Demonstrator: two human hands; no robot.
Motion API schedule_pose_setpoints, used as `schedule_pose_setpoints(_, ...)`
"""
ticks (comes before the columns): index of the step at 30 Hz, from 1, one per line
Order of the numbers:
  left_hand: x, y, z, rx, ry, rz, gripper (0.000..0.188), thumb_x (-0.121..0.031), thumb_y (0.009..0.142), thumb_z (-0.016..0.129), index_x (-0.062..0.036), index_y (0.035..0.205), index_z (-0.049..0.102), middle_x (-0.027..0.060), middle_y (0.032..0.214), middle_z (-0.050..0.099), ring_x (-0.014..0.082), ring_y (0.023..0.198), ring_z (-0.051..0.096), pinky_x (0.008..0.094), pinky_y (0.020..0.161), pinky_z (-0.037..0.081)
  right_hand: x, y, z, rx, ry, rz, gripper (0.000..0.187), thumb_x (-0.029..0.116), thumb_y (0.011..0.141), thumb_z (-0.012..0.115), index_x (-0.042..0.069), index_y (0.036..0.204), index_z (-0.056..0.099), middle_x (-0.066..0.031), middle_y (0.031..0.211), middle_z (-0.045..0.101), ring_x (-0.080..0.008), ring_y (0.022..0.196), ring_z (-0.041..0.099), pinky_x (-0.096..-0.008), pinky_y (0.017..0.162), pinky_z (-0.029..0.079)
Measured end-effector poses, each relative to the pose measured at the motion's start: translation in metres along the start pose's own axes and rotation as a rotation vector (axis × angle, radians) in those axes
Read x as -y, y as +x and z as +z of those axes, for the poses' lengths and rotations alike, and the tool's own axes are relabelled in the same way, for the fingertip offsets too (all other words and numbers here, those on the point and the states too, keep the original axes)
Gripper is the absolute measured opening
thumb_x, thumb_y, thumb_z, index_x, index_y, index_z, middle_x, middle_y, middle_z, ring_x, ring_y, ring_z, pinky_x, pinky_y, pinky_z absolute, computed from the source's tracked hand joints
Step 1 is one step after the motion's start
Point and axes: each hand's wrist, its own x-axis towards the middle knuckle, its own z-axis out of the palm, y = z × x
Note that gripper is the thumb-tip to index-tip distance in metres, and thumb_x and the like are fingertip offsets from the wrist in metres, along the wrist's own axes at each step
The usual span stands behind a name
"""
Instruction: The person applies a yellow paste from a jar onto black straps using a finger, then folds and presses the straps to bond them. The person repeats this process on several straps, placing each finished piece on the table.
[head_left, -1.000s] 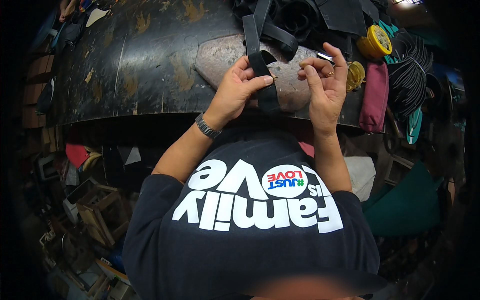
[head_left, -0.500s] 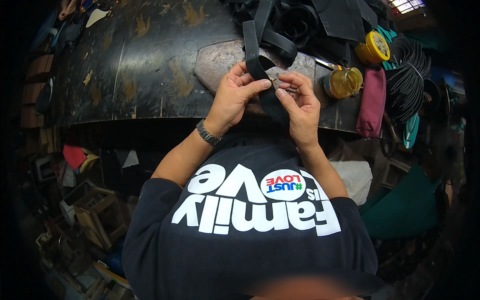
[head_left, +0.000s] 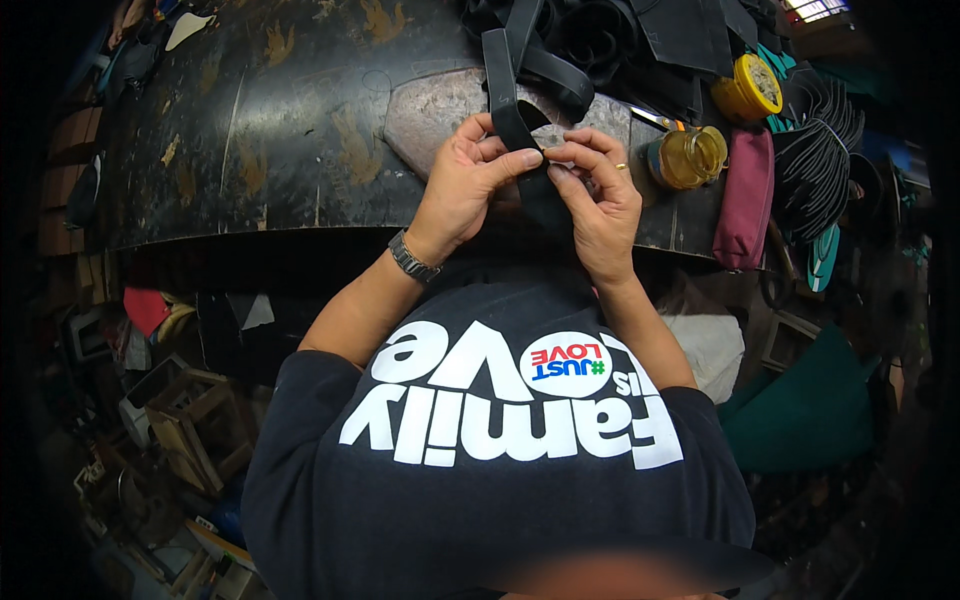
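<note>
A black leather-like strap (head_left: 505,85) runs down from the pile at the table's far side and loops between my hands. My left hand (head_left: 468,172) grips the strap, thumb on top and fingers curled behind it. My right hand (head_left: 600,195), with a ring on one finger, pinches at the strap's edge close to my left thumb tip. Anything small between those fingertips is too hidden to make out. Beneath the hands lies a flat grey stone-like slab (head_left: 425,112) on the dark worktable (head_left: 300,130).
Black straps and pieces (head_left: 600,45) are heaped at the back. Right of my hands stand a glass jar (head_left: 690,160) of amber stuff, a yellow tub (head_left: 750,90), a maroon pouch (head_left: 745,200) and a bundle of black strips (head_left: 815,150). Orange-handled scissors (head_left: 655,120) lie near the jar.
My right fingertips have moved left to meet the strap beside my left thumb. A small gold-coloured bit seen there earlier is now covered. My left hand keeps its hold.
</note>
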Motion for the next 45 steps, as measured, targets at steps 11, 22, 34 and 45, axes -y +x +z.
schedule_pose_setpoints(11,-0.002,-0.007,-0.007,0.025,0.054,-0.072,0.042,-0.01,0.102,0.058,-0.0045,0.142,0.049,0.0026,0.11,0.069,0.006,0.094,0.065,0.0202,0.082,0.055,-0.003,0.002,0.001,-0.05,-0.453,-0.308,0.026,-0.006,0.079,0.072,0.007,0.102,0.075,-0.0092,0.109,0.062,-0.0258,0.098,0.058,-0.0344,0.082,0.049)
schedule_pose_setpoints(22,-0.002,-0.008,-0.004,-0.073,0.046,-0.021,0.041,-0.008,0.101,0.059,-0.0048,0.141,0.052,0.0024,0.11,0.07,0.0063,0.093,0.065,0.0206,0.08,0.056,-0.005,0.008,-0.002,0.017,-0.829,-0.575,0.043,-0.01,0.07,0.07,0.015,0.105,0.079,-0.0065,0.111,0.065,-0.0292,0.104,0.055,-0.0386,0.091,0.047)
schedule_pose_setpoints(34,-0.007,-0.006,-0.007,-0.099,0.072,0.013,0.038,-0.011,0.103,0.054,-0.004,0.141,0.053,0.0098,0.118,0.069,0.0116,0.101,0.068,0.0252,0.084,0.057,0.021,0.004,-0.025,0.146,-0.278,-0.25,0.069,-0.01,0.084,0.054,0.008,0.15,0.042,-0.0121,0.126,0.061,-0.0185,0.112,0.057,-0.0337,0.1,0.043)
schedule_pose_setpoints(45,0.004,-0.011,0.0,0.129,-0.193,-0.153,0.039,-0.013,0.101,0.058,-0.0038,0.139,0.051,0.011,0.126,0.065,0.0145,0.111,0.064,0.0289,0.096,0.053,0.023,-0.006,-0.023,0.207,0.213,0.234,0.096,-0.007,0.086,0.063,0.011,0.162,0.007,-0.0081,0.095,0.065,-0.0101,0.087,0.061,-0.0234,0.081,0.048)
